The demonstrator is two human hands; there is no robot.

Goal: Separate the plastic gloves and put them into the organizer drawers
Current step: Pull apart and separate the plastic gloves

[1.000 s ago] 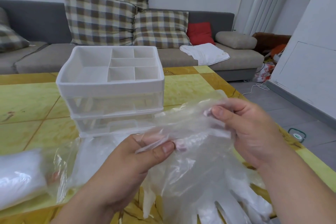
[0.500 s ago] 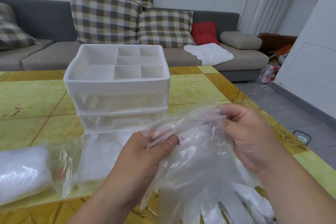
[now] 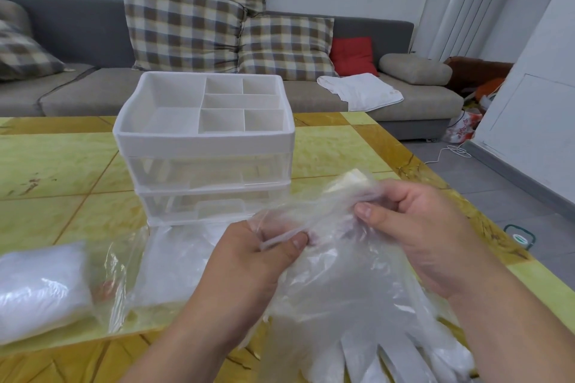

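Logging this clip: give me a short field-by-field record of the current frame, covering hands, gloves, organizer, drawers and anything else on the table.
left hand: pinching the cuff edge of the plastic gloves
right hand: gripping the same cuff edge further right
gloves: clear bunch held between both hands, fingers hanging down toward the camera
organizer: white, on the yellow table, divided top tray empty
drawers: two clear ones, both closed
other: plastic bag of white material at the left, lying on the table

Thin glossy plastic gloves [image 3: 348,286]
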